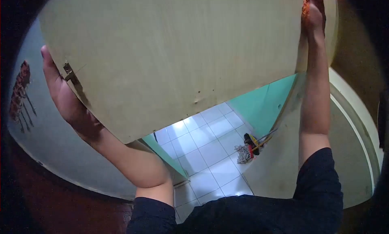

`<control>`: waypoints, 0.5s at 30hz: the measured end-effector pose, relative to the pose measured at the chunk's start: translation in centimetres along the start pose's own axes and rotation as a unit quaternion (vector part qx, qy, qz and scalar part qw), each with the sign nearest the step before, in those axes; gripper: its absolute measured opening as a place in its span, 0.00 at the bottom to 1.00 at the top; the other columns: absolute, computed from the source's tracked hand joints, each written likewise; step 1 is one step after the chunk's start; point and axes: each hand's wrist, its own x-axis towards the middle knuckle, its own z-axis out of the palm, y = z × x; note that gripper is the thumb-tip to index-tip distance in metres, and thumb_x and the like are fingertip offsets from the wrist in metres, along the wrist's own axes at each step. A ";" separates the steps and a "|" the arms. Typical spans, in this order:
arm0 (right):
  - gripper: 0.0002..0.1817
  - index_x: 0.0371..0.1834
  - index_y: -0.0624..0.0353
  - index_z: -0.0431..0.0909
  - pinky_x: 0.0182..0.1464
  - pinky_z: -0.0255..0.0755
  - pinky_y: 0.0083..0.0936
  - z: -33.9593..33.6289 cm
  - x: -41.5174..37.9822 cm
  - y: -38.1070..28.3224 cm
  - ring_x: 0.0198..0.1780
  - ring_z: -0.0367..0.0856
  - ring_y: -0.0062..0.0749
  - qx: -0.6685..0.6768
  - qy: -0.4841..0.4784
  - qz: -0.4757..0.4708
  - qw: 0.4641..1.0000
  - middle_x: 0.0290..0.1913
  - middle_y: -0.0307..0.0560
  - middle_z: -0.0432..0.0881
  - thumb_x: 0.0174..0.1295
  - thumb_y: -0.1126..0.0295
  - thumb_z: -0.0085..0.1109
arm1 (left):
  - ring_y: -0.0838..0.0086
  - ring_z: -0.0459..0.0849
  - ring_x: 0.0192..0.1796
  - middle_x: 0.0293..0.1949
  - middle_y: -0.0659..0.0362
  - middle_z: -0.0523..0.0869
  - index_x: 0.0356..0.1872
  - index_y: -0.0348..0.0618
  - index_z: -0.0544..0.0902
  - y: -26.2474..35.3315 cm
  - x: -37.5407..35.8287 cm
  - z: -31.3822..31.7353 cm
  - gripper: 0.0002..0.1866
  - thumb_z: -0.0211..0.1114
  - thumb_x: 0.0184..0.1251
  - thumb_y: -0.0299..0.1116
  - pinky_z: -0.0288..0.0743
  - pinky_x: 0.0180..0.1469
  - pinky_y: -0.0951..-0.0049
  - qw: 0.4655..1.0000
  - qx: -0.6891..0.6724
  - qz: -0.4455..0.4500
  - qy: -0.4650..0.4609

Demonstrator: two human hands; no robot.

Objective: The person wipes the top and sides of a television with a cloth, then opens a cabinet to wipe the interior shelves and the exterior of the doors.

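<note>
A large flat beige wooden panel fills the upper view, tilted, with its lower edge slanting down to the left. My left hand grips the panel's left edge, one finger showing along the outside and the other fingers mostly hidden. Beside that hand, a narrow dark cutout with bits of metal breaks the panel's edge. High at the right edge, my right hand is against the panel, its fingers partly out of frame. Something orange and frilly shows next to it. Small holes dot the panel's lower part.
Below lies a white tiled floor between green wall parts. A mop lies there near a dark object. Grey wall curves at left, with a rough reddish broken patch. A pale surface stands at right.
</note>
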 end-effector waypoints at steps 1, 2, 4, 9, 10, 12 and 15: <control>0.19 0.62 0.62 0.65 0.56 0.65 0.30 0.3 -0.1 -0.3 0.55 0.73 0.36 0.007 0.000 0.003 1.000 0.55 0.49 0.74 0.71 0.66 0.43 | 0.69 0.76 0.55 0.56 0.54 0.76 0.60 0.34 0.68 0.0 0.0 0.2 0.21 0.43 0.76 0.39 0.67 0.61 0.69 1.000 -0.005 -0.003 0.000; 0.19 0.63 0.62 0.64 0.57 0.64 0.29 0.7 -0.3 -0.7 0.55 0.72 0.36 0.014 -0.002 0.005 1.000 0.55 0.49 0.74 0.71 0.66 0.43 | 0.69 0.76 0.55 0.56 0.54 0.76 0.60 0.34 0.68 -0.1 0.0 0.2 0.21 0.43 0.76 0.40 0.67 0.61 0.69 1.000 -0.012 -0.006 0.001; 0.21 0.64 0.62 0.63 0.59 0.63 0.28 1.7 -0.5 -2.2 0.57 0.72 0.35 0.025 -0.005 -0.001 1.000 0.56 0.49 0.74 0.72 0.65 0.42 | 0.69 0.76 0.55 0.56 0.54 0.76 0.60 0.34 0.68 -0.1 -0.2 0.4 0.22 0.43 0.76 0.40 0.67 0.60 0.69 0.999 -0.029 -0.017 -0.005; 0.21 0.63 0.65 0.64 0.59 0.65 0.29 6.4 -0.1 -11.5 0.56 0.74 0.38 -0.099 0.018 -0.203 0.974 0.54 0.53 0.76 0.70 0.66 0.43 | 0.69 0.76 0.55 0.56 0.54 0.76 0.60 0.35 0.69 -0.7 -0.3 -0.4 0.22 0.42 0.76 0.41 0.68 0.60 0.69 0.980 -0.171 -0.093 -0.049; 0.20 0.60 0.66 0.66 0.58 0.66 0.31 7.0 -0.5 -14.2 0.55 0.75 0.41 -0.124 -0.007 -0.200 0.972 0.53 0.55 0.76 0.69 0.67 0.44 | 0.69 0.76 0.55 0.56 0.54 0.76 0.60 0.35 0.69 -0.8 -0.3 -0.5 0.22 0.42 0.76 0.41 0.68 0.59 0.69 0.964 -0.227 -0.116 -0.072; 0.18 0.56 0.67 0.68 0.56 0.68 0.36 8.2 -1.5 -19.5 0.53 0.76 0.47 -0.173 -0.058 -0.190 0.965 0.51 0.60 0.77 0.65 0.70 0.46 | 0.69 0.77 0.54 0.56 0.54 0.77 0.60 0.35 0.69 -1.3 -0.1 -0.9 0.23 0.42 0.76 0.42 0.68 0.59 0.69 0.910 -0.355 -0.166 -0.133; 0.23 0.56 0.68 0.68 0.63 0.60 0.45 11.9 -3.0 -23.6 0.60 0.68 0.58 0.007 -0.043 -0.263 0.964 0.57 0.66 0.71 0.59 0.66 0.49 | 0.69 0.77 0.54 0.56 0.54 0.77 0.60 0.35 0.69 -1.4 -0.2 -0.2 0.23 0.42 0.76 0.43 0.69 0.59 0.70 0.868 -0.421 -0.210 -0.160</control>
